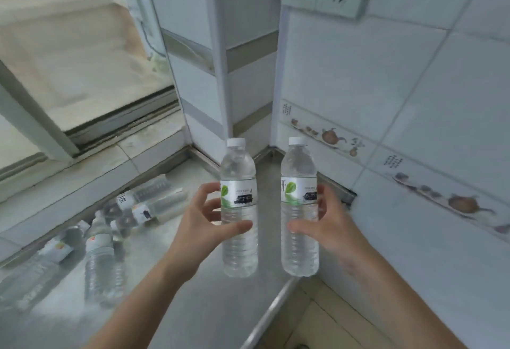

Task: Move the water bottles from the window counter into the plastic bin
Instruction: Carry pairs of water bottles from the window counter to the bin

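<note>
two upright bottles, one gripped mid-body in the left hand (205, 220) and one in the right hand (327, 227), hang above the tabletop (209, 307), likely for carrying; more bottles (129, 213) lie left of them. no bin shows.

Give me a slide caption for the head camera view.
Each hand, left hand and right hand, grips an upright water bottle; more bottles lie on the counter.

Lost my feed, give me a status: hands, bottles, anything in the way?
Left hand and right hand each grip one upright bottle, left bottle, right bottle. More bottles lying on counter. Bin not in view.
</note>
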